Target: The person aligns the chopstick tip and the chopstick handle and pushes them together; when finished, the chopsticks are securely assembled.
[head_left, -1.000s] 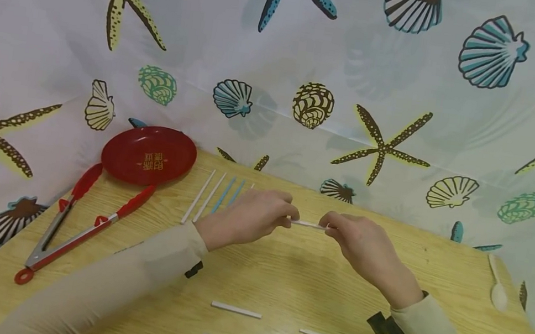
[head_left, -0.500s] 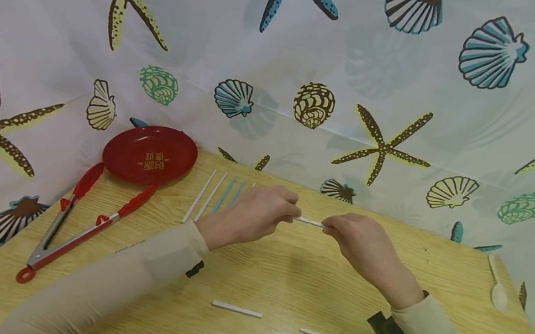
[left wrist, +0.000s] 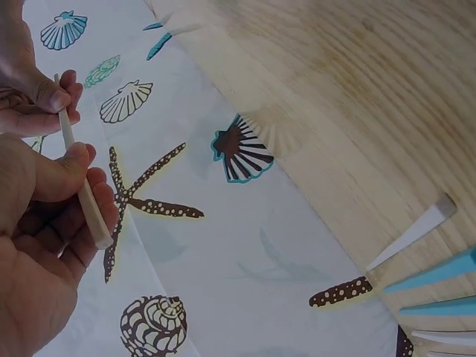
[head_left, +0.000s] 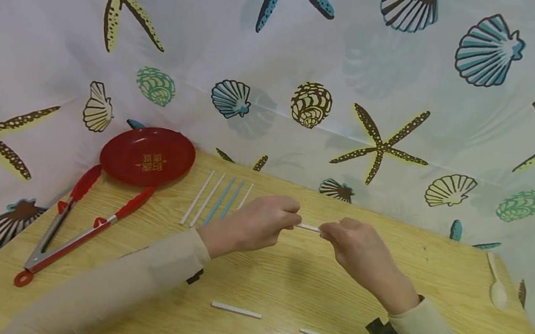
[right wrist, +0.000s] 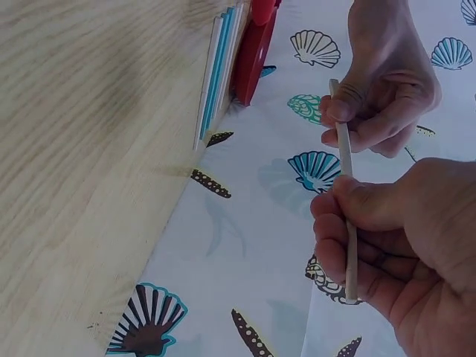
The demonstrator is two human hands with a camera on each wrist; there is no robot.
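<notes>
One white stick (head_left: 309, 228) is held raised above the table (head_left: 278, 280), between both hands, running left to right. Left hand (head_left: 256, 224): fingers curled, thumb pressing the stick's left part against them; the end projects past the grip. Right hand (head_left: 361, 256): matching pinch on the right part, fingers bent, thumb laid on the stick. The two hands stand just apart, a short length of stick visible between them.

Far left of the hands, a row of sticks (head_left: 218, 202) lies side by side on the table: two white, two blue, one white, counted left to right. Near side: four short sticks (head_left: 236, 310), white, in two pairs, left and right. Far left: a red plate (head_left: 141, 151); tongs (head_left: 75, 241) spread in a V, tips at its near rim, contact unconfirmed. Far right: a spoon (head_left: 498, 294). Beyond the table hangs a shell-and-starfish cloth (head_left: 285, 60).
</notes>
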